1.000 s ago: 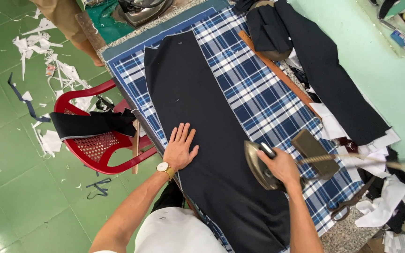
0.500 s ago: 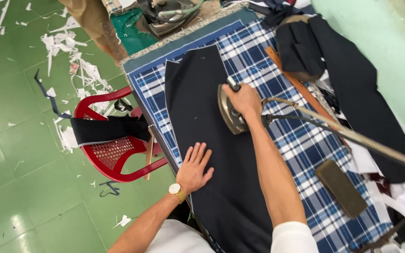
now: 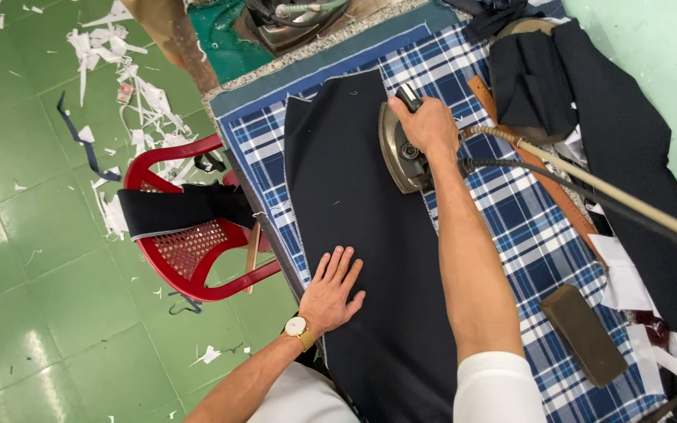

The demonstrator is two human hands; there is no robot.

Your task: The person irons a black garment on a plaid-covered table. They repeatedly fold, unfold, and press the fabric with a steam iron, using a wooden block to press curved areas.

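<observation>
A heavy metal flat iron (image 3: 403,153) sits on a long panel of dark navy cloth (image 3: 358,235), near the panel's far right edge, its soleplate tipped toward the camera. The right hand (image 3: 429,125) is wrapped around the iron's black handle, fingers closed tight over the grip, arm stretched out along the cloth. A braided cord (image 3: 589,184) runs from just behind those fingers off to the right.

The left hand (image 3: 334,291) lies flat on the near left edge of the same panel, fingers spread wide and pointing away from the body, palm pressing the cloth down; a gold wristwatch (image 3: 298,329) sits on the wrist just behind it.

Under the cloth and beyond both sets of fingertips spreads a blue-and-white plaid pad (image 3: 526,227) covering the worktable. To the right of the right forearm lies a brown rectangular block (image 3: 585,334), and a wooden ruler (image 3: 542,180) runs along the pad's far side beneath more folded dark cloth (image 3: 534,82). Left of the left hand's fingers, off the table, stands a red plastic chair (image 3: 190,235) draped with a dark strip, on a green tiled floor (image 3: 33,266) littered with white scraps.
</observation>
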